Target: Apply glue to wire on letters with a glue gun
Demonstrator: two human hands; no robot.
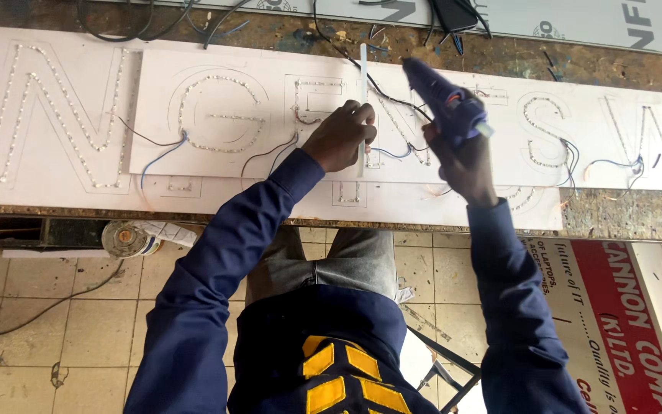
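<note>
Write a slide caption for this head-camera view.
Left hand holds a white glue stick, right hand a blue glue gun, over white boards with LED-outlined letters.

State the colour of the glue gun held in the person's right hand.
The glue gun is blue-purple with a small orange trigger, seen in the head view, held by the right hand.

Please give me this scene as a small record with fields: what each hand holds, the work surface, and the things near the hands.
left hand: the left hand holds a thin white glue stick, upright over the board
right hand: the right hand grips a blue glue gun, nozzle pointing away from the person
surface: white sign board with letter outlines, on a worn workbench
on board: rows of small lights in the letters; thin wires between them
below: tiled floor, roll of tape
</note>
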